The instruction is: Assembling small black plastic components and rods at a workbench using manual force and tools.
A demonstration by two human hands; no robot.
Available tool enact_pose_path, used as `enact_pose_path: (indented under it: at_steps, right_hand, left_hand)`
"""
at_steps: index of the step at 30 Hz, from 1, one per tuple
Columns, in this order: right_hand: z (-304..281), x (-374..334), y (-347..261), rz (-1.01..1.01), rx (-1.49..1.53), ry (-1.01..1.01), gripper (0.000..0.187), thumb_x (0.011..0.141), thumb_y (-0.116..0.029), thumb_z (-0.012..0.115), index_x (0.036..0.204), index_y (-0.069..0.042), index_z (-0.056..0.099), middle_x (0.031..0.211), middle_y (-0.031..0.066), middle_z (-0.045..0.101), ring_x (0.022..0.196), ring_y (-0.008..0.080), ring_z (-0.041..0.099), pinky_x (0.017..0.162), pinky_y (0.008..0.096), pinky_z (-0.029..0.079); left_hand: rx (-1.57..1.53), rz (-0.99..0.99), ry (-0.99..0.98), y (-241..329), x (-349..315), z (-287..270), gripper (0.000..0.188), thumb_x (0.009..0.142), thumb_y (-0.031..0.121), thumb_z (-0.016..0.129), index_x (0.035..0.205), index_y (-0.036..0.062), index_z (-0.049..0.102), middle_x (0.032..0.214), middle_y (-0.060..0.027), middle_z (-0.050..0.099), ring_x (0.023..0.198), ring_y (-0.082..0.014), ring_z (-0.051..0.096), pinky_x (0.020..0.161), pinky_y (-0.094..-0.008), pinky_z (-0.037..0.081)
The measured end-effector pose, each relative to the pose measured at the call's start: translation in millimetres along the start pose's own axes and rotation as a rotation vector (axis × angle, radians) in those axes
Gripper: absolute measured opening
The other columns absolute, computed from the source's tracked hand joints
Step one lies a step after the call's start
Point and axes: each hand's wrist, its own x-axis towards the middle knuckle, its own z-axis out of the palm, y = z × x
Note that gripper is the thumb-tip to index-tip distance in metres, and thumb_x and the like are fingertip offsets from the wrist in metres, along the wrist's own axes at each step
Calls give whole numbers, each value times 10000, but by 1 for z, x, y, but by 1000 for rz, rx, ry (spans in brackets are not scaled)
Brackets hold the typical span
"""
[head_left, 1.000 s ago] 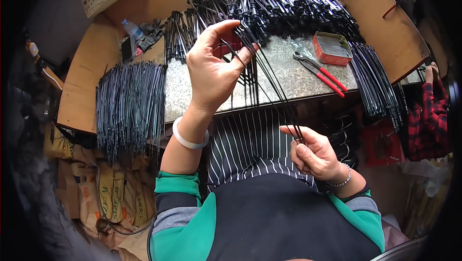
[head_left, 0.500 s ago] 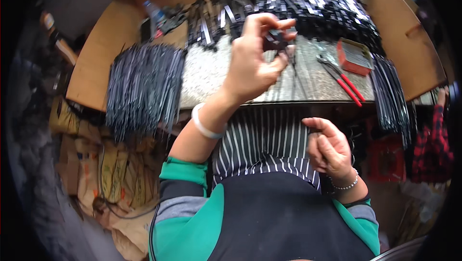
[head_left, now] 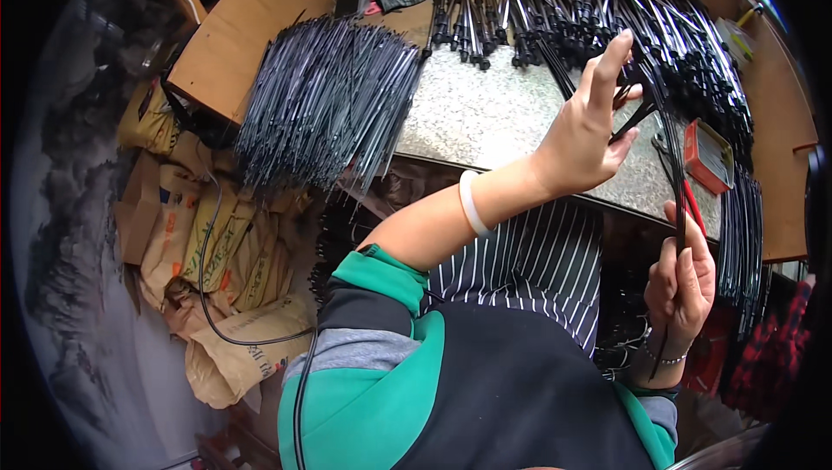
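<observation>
Lower right: right hand (head_left: pixel 682 283) closed around thin black strips (head_left: pixel 679 179), which run up toward centre right; one tail hangs beside the wrist. Right of centre: left hand (head_left: pixel 585 136) half open, index raised, dark strips between fingers and thumb; whether gripped, cannot tell. Beyond: speckled tabletop (head_left: pixel 481 110); red tin (head_left: pixel 704 177), right; strip bundle (head_left: pixel 329 97), upper left; heaped black-ended rods (head_left: pixel 693 45), upper right.

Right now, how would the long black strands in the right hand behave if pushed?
The long black strands would probably flex: they bow gently above the right hand. They seem light, several slim lengths fitting one grip.
</observation>
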Motion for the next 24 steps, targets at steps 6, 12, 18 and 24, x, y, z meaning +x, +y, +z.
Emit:
enact_pose_path:
  at_steps: [6,12,18,24]
  right_hand:
    - [12,18,-7,92,-4,101,462,925,-68,345,1347,74,223,542,-12,343,351,15,226,296,150,204]
    - [13,36,-8,-6,95,28,463,912,-54,317,1346,76,221,524,-10,347,331,14,232,280,149,204]
    - [6,53,-1,-54,-4,50,434,936,-61,300,1351,55,243,567,-8,369,348,9,243,291,138,221]
    - [-8,68,16,-167,-114,88,400,955,-80,321,1338,32,289,620,8,435,375,1,276,310,123,245]
  left_hand:
    - [464,362,274,-26,-11,-88,450,847,296,602,1158,14,440,1087,-181,519,992,-280,521,862,-404,444]
    - [1527,-802,162,-87,-66,-258,250,791,207,634,941,8,615,1001,-174,593,1025,-326,538,870,-407,455]
    - [1562,-1090,2,-81,-57,-267,226,833,183,545,924,-5,629,987,-191,620,885,-331,619,785,-427,500]
    - [1621,-605,213,-50,-46,-244,164,835,184,538,858,39,611,849,-143,645,789,-325,623,723,-417,488]
